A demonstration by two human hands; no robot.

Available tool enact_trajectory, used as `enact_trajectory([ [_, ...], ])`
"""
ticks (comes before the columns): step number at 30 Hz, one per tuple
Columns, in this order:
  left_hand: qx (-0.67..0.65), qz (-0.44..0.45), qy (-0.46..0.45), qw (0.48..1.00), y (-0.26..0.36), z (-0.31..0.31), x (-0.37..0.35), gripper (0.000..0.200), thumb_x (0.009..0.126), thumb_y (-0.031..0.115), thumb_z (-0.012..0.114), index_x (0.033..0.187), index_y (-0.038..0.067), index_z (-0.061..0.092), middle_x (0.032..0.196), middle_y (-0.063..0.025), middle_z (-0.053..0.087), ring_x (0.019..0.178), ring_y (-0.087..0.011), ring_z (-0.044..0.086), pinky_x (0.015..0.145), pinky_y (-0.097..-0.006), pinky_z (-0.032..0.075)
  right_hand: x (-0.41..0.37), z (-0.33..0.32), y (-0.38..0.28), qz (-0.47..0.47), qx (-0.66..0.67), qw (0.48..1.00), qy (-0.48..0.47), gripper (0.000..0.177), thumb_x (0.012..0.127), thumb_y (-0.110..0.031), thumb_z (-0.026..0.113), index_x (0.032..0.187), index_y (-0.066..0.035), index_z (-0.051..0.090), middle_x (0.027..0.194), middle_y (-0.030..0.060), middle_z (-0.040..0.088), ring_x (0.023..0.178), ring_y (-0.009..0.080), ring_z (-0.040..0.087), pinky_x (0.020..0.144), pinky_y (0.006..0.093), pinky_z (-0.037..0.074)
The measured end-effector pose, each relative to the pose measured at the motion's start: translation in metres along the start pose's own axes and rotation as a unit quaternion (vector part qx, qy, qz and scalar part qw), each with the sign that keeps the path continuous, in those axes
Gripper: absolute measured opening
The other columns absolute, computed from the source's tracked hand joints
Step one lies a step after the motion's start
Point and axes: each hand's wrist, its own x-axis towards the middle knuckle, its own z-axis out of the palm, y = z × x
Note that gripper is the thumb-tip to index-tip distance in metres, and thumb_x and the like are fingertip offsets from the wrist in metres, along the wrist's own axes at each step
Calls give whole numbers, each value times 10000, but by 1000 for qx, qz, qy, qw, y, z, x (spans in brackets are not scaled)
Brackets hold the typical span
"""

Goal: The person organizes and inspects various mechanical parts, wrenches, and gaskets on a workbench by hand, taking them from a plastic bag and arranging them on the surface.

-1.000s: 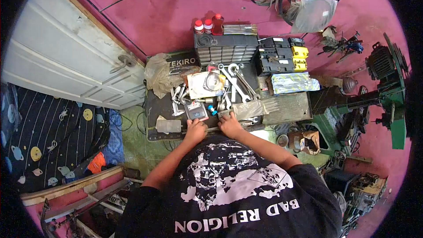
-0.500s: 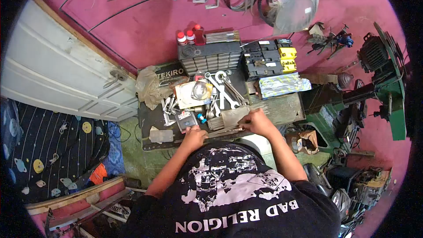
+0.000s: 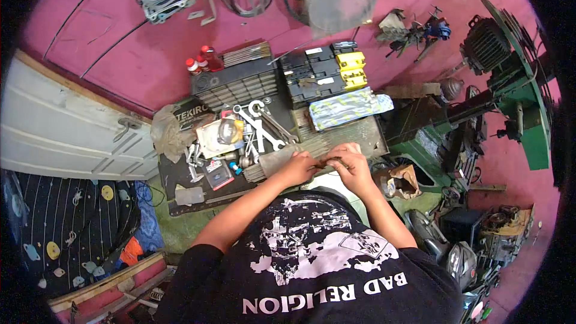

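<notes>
My left hand (image 3: 299,168) and my right hand (image 3: 350,170) meet at the front edge of the workbench, fingers closed in a pinch. A small dark piece shows between their fingertips; its kind is too small to make out. Left of my left hand lies a brownish flat sheet (image 3: 278,159), partly covering a bundle of thin rods (image 3: 254,173). Farther left are a small dark grey box (image 3: 218,174), a blue-capped item (image 3: 236,168) and a grey flat piece (image 3: 189,195). Several wrenches (image 3: 260,132) lie behind the sheet.
At the back stand a small-drawer cabinet (image 3: 237,88) and black-and-yellow cases (image 3: 321,75). A patterned wrapped bundle (image 3: 350,108) lies in front of the cases. To the right are a green machine (image 3: 531,114) and a paper bag (image 3: 403,181); a white door (image 3: 72,126) is at left.
My left hand has left the small grey box and moved right to meet my right hand. My right hand has come away from the brownish sheet, toward the right. The view has turned right.
</notes>
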Motion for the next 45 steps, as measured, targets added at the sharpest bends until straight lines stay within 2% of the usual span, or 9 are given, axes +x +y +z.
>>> enact_trajectory([
  [12,169,-19,71,983,1,36,37,246,867,218,641,1081,149,740,1017,-58,682,1059,-244,556,906,-465,377,-34,-13,97,30,-98,994,29,86,897,-108,679,894,-74,758,872,75,717,899,254,639,839,376,461],
  [15,325,-90,130,932,-24,35,22,251,866,181,596,1067,134,739,1184,-146,615,1148,-310,489,910,-520,351,-30,-20,121,265,-40,954,131,155,932,-136,646,909,-15,741,891,130,739,772,240,663,748,332,490],
  [18,384,-172,139,897,-35,30,12,256,867,165,573,1058,144,741,1164,-166,601,1130,-334,480,895,-522,351,-19,-12,160,260,167,917,251,252,1009,-178,584,940,23,720,931,95,754,816,91,631,762,264,490],
  [23,345,-248,115,898,-37,30,13,252,828,146,587,1026,162,742,1012,-104,661,1052,-309,526,873,-519,362,-10,38,209,370,244,848,290,387,987,-283,635,715,-8,613,711,34,626,654,94,451,605,315,411],
  [30,292,-221,121,923,-28,29,20,237,838,122,560,1024,118,707,956,-86,718,1039,-285,574,891,-497,373,-16,150,240,486,334,800,110,237,1007,-294,586,942,-72,632,899,69,723,629,115,552,535,281,414],
  [31,292,-224,122,922,-27,29,20,237,838,122,560,1024,118,707,956,-86,718,1039,-285,574,891,-497,373,-3,148,206,502,420,746,120,344,1000,-296,602,913,33,649,888,105,711,783,169,571,745,345,469],
  [34,295,-203,156,920,-28,31,13,208,852,124,574,1022,108,692,917,-79,714,1019,-281,579,855,-489,370,7,179,189,593,349,723,58,338,986,-291,626,1011,43,673,965,130,709,821,207,603,793,369,478],
  [38,265,-198,142,933,-32,30,-1,226,881,149,561,1069,115,682,1001,-73,713,1052,-272,561,863,-488,366,10,194,174,568,256,781,51,336,975,-289,644,1018,43,672,997,148,704,832,218,607,796,380,482],
  [45,255,-156,99,949,-35,17,-30,379,875,155,575,1250,139,628,1261,-27,641,1128,-259,524,900,-489,355,1,198,192,647,405,643,-58,255,955,-362,662,960,-107,673,663,8,520,533,150,437,444,317,351],
])
